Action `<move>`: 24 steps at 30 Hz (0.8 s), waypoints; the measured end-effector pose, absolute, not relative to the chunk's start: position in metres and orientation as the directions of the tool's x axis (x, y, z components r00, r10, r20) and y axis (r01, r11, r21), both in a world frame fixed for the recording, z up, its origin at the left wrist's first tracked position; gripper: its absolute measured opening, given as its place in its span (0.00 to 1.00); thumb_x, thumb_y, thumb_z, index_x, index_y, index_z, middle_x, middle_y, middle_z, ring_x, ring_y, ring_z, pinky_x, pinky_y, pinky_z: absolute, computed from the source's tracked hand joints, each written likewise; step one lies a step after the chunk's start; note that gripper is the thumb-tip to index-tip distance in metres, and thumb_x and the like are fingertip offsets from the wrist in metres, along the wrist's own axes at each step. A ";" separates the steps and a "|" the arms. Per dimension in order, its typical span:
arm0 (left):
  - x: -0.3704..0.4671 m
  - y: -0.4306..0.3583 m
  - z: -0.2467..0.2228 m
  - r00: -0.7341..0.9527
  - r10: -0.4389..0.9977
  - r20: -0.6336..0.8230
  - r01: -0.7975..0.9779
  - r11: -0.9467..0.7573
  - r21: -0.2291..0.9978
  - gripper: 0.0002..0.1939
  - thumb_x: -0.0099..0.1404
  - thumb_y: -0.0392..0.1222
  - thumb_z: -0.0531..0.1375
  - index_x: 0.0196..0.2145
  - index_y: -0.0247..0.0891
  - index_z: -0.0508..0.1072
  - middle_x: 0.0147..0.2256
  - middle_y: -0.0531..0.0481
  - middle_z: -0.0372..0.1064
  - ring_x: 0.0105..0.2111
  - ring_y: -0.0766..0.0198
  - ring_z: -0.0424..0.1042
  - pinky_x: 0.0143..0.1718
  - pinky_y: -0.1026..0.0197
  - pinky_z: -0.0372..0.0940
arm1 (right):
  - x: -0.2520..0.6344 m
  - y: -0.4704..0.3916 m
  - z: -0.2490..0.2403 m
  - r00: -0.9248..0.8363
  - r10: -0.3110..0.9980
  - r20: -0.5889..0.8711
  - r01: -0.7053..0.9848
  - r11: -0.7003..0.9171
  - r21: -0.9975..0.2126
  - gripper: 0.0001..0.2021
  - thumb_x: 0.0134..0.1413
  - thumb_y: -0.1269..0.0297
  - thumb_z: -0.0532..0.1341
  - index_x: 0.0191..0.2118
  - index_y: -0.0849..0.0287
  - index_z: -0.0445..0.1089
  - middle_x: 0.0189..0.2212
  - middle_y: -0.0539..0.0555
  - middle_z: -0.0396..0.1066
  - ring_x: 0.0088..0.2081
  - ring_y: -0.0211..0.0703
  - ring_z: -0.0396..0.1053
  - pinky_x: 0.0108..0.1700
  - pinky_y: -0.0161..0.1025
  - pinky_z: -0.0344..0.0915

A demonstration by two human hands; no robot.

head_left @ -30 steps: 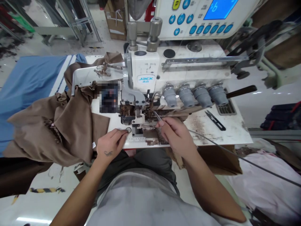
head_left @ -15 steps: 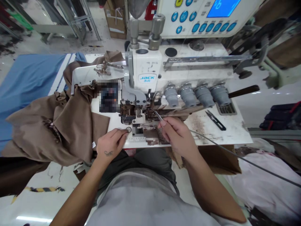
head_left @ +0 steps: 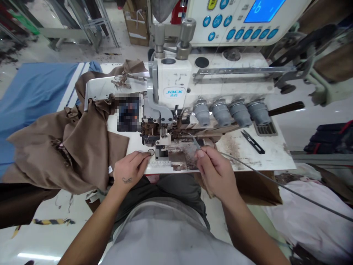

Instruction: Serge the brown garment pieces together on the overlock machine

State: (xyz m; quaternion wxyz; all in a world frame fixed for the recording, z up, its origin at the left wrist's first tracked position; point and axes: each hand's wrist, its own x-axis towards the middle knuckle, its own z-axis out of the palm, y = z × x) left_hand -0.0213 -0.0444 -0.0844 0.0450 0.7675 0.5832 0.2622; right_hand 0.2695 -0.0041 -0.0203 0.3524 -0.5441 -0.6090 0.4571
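My right hand (head_left: 216, 165) is closed around a pair of metal tweezers (head_left: 195, 141). Their bent tips point up and left, just in front of the sewing machine's (head_left: 174, 77) opened lower front, where the inner metal parts show lint. On the white machine bed (head_left: 150, 168), my left hand (head_left: 129, 167) rests with its fingers pressed together. Their tips are beside a small dark ring (head_left: 150, 151); whether they pinch anything is hidden. Just right of the ring stand the needles and presser foot area (head_left: 163, 136).
Brown fabric (head_left: 85, 154) is heaped on the left, over blue cloth (head_left: 30, 88). Black thread snips (head_left: 253, 142) lie on the right of the bed. Grey tension knobs (head_left: 202, 112) line the machine front below a control panel (head_left: 217, 31). A grey hose (head_left: 275, 178) runs off right.
My right hand has drawn the tweezers back from beside the needle area, down and to the right. My left hand has stayed in place.
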 end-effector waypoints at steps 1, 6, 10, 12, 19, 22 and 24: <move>-0.021 -0.046 -0.082 0.186 0.912 0.366 0.861 -0.331 0.386 0.05 0.74 0.37 0.63 0.47 0.40 0.78 0.39 0.54 0.81 0.37 0.64 0.80 0.38 0.62 0.67 | 0.272 -0.008 -0.022 -0.143 0.987 -0.079 0.284 -0.036 -0.958 0.15 0.76 0.54 0.56 0.37 0.55 0.70 0.18 0.43 0.61 0.21 0.35 0.57 0.26 0.34 0.55; 0.001 -0.049 -0.040 0.318 0.810 0.493 0.762 -0.527 0.376 0.08 0.72 0.34 0.65 0.48 0.38 0.77 0.32 0.53 0.79 0.28 0.66 0.77 0.31 0.62 0.66 | 0.287 -0.021 -0.028 -0.119 0.969 -0.218 -0.133 -0.233 -0.963 0.15 0.74 0.53 0.60 0.36 0.56 0.70 0.15 0.42 0.57 0.16 0.33 0.49 0.20 0.32 0.47; 0.048 -0.035 -0.001 0.385 0.767 0.512 0.710 -0.601 0.367 0.14 0.74 0.36 0.63 0.56 0.37 0.73 0.37 0.52 0.82 0.31 0.66 0.79 0.31 0.62 0.67 | 0.300 -0.030 -0.031 -0.155 0.947 -0.283 -0.320 -0.319 -0.892 0.14 0.71 0.54 0.63 0.34 0.56 0.72 0.14 0.42 0.55 0.15 0.32 0.46 0.18 0.32 0.45; 0.072 -0.022 0.007 0.356 0.789 0.500 0.771 -0.551 0.320 0.21 0.76 0.38 0.62 0.63 0.37 0.68 0.39 0.52 0.82 0.31 0.66 0.79 0.28 0.61 0.65 | 0.305 -0.034 -0.032 -0.172 0.943 -0.285 -0.337 -0.328 -0.883 0.14 0.71 0.55 0.63 0.34 0.56 0.72 0.14 0.42 0.54 0.15 0.31 0.46 0.18 0.32 0.44; 0.115 0.011 -0.005 0.409 0.780 0.473 0.769 -0.574 0.282 0.11 0.78 0.35 0.56 0.53 0.39 0.74 0.46 0.51 0.80 0.42 0.62 0.81 0.37 0.61 0.71 | 0.320 -0.041 -0.033 -0.245 0.935 -0.258 -0.266 -0.321 -0.909 0.14 0.71 0.55 0.63 0.34 0.57 0.74 0.15 0.43 0.57 0.17 0.32 0.49 0.20 0.32 0.45; 0.122 0.017 -0.005 0.457 0.772 0.442 0.739 -0.606 0.295 0.11 0.78 0.35 0.54 0.53 0.39 0.73 0.49 0.48 0.80 0.45 0.61 0.81 0.42 0.61 0.73 | 0.330 -0.040 -0.032 -0.245 0.946 -0.211 -0.269 -0.275 -0.923 0.15 0.72 0.55 0.62 0.34 0.57 0.73 0.14 0.44 0.57 0.17 0.33 0.50 0.20 0.33 0.46; 0.128 0.022 -0.003 0.466 0.796 0.385 0.751 -0.586 0.303 0.11 0.78 0.36 0.54 0.53 0.40 0.74 0.49 0.48 0.79 0.46 0.60 0.81 0.40 0.60 0.73 | 0.337 -0.039 -0.031 -0.239 0.958 -0.159 -0.289 -0.227 -0.930 0.14 0.71 0.55 0.61 0.34 0.57 0.73 0.14 0.45 0.58 0.16 0.34 0.50 0.19 0.33 0.47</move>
